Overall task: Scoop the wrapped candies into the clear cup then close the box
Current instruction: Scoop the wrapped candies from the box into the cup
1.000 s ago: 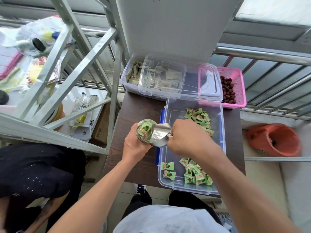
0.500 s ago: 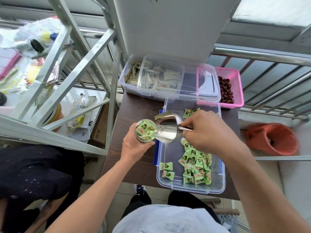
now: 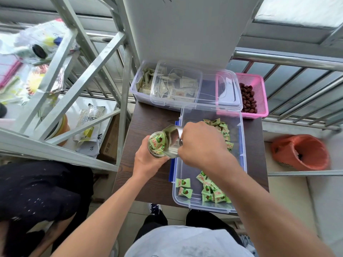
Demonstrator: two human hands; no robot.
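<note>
in the head view, the left hand [image 3: 148,160] is curled round the clear cup [image 3: 156,146] just left of the frame's centre, holding it above the dark wooden table [image 3: 148,117], beside the left edge of the box [image 3: 187,169]. the cup shows green wrapped candies inside, up near its rim. the right hand [image 3: 202,143] grips the handle of the metal scoop [image 3: 171,140], fingers closed round it, with the scoop's mouth tipped against the cup's rim.

the box is clear plastic with blue clips on its left side, open, and takes up the right half of the table. its wrapped candies [image 3: 211,191] lie in 2 groups: 1 at the lower end near the person, with 2 pieces apart to the left, and 1 at the upper end, partly hidden by the right hand.

above it in the frame sits a second clear box [image 3: 144,86] of pale sachets, with a clear lid [image 3: 228,93] lying over it and over the edge of a pink basket [image 3: 259,93] of dark red fruit. an orange-lined bin [image 3: 300,153] stands at the right, a metal rack [image 3: 74,89] at the left.
</note>
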